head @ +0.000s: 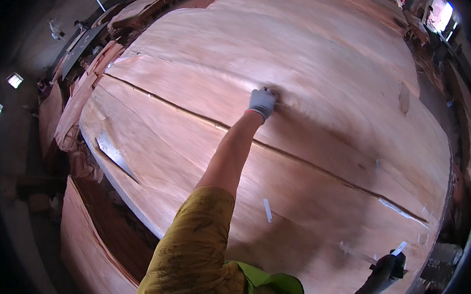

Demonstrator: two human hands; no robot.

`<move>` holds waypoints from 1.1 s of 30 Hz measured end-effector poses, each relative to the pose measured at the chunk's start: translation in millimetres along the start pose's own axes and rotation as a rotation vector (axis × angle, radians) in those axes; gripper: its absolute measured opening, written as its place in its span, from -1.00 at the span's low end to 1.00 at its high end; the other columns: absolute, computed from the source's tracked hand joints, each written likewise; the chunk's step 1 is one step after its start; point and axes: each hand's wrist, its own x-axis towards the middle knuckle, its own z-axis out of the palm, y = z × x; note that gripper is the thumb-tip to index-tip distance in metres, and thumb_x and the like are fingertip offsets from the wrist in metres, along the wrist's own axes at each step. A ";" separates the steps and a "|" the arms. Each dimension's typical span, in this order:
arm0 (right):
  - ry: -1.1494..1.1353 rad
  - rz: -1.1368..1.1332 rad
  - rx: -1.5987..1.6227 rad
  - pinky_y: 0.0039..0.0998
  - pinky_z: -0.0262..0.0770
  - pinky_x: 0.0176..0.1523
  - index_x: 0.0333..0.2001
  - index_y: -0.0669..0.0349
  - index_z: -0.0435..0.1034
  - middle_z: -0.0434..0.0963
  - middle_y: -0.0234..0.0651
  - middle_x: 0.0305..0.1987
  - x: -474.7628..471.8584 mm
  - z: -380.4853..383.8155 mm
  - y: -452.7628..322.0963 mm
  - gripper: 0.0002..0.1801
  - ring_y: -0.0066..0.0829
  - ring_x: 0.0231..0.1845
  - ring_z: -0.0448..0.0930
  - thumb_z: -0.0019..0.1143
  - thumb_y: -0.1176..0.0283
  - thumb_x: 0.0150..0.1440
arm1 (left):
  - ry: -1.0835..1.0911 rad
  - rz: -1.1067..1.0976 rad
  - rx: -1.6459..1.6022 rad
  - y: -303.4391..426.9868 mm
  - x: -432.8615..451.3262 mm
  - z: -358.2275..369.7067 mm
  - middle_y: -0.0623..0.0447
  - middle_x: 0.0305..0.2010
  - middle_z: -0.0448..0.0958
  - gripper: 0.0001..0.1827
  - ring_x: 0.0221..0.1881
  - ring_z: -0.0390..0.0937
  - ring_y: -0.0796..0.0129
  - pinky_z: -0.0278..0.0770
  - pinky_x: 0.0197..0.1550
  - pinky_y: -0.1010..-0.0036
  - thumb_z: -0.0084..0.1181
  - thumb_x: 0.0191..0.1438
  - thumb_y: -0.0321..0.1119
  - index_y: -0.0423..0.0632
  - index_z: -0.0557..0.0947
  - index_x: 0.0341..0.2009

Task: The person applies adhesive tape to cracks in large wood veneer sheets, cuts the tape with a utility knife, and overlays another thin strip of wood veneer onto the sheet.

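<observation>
Large sheets of pinkish wood veneer (314, 55) spread before me, overlapping in layers. My left hand (262, 101), in a pale knitted glove, reaches across them. Its fingers curl against the veneer beside a sheet edge, and the surface ripples around them; whether they pinch the sheet is hidden. Under my left forearm, a long thin stick (169, 103) lies diagonally over the veneer. At the lower right, my right hand (380, 271) is dark and partly cut off by the frame. It holds a small dark tool (397, 264) with a white strip, seemingly tape, at its top.
One white tape strip (267, 210) lies near my sleeve; another (402, 213) runs beside the stick's right end. A torn opening (116, 157) gapes at the left of the veneer. Curled veneer offcuts (83, 95) and a bent veneer stack (92, 242) stand along the left side.
</observation>
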 end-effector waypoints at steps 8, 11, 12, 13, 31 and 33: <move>-0.101 0.040 0.041 -0.70 0.13 -0.69 -0.38 0.24 0.33 0.31 -0.46 -0.70 -16.3 3.0 -28.0 -0.92 -0.73 -0.75 0.21 0.01 0.48 0.13 | 0.252 0.175 0.022 9.4 9.8 -5.8 0.00 -0.29 0.56 -0.84 -0.27 0.54 0.16 0.47 -0.31 0.22 -0.05 -0.03 -0.35 0.10 0.63 -0.42; -0.126 0.141 0.104 -0.68 0.14 -0.70 -0.41 0.26 0.36 0.32 -0.45 -0.70 -8.5 16.9 -37.3 -0.93 -0.72 -0.75 0.22 0.08 0.52 0.09 | 0.201 0.040 -0.112 -17.6 -18.0 -6.4 -0.05 -0.37 0.56 -0.86 -0.40 0.57 0.06 0.50 -0.41 0.18 -0.05 0.00 -0.34 0.03 0.51 -0.30; -0.081 0.130 0.094 -0.68 0.13 -0.71 -0.41 0.26 0.36 0.32 -0.45 -0.70 -15.7 17.1 -42.7 -0.93 -0.71 -0.76 0.22 0.08 0.53 0.09 | 0.226 0.040 -0.205 -4.1 -8.9 -18.4 -0.05 -0.36 0.56 -0.85 -0.39 0.57 0.04 0.50 -0.40 0.19 -0.04 0.01 -0.35 0.02 0.49 -0.27; -0.074 0.129 0.097 -0.67 0.12 -0.72 -0.41 0.26 0.36 0.32 -0.45 -0.70 -17.5 18.9 -42.0 -0.93 -0.71 -0.76 0.21 0.08 0.53 0.09 | 0.236 0.008 -0.277 -2.8 -11.9 -32.1 -0.06 -0.35 0.56 -0.84 -0.38 0.57 0.03 0.51 -0.38 0.19 -0.04 0.02 -0.36 0.01 0.46 -0.25; -0.526 -0.002 0.074 -0.57 0.31 -0.52 -0.27 0.31 0.33 0.40 -0.29 -0.61 -36.8 6.1 5.5 -0.89 -0.56 -0.68 0.38 -0.03 0.54 0.10 | 0.324 -1.432 -0.176 -287.2 -612.8 -133.3 -0.18 -0.22 0.56 -0.64 -0.19 0.52 0.05 0.45 -0.09 0.24 -0.09 0.13 -0.17 -0.17 0.56 -0.15; -0.609 -0.085 0.152 -0.60 0.29 -0.54 -0.34 0.31 0.36 0.41 -0.32 -0.63 -50.8 21.9 -19.2 -0.95 -0.61 -0.69 0.37 0.01 0.55 0.10 | -0.006 -1.689 0.094 -288.1 -741.3 -119.8 -0.20 -0.21 0.56 -0.63 -0.17 0.55 0.04 0.49 -0.10 0.19 -0.02 0.10 -0.13 -0.16 0.57 -0.15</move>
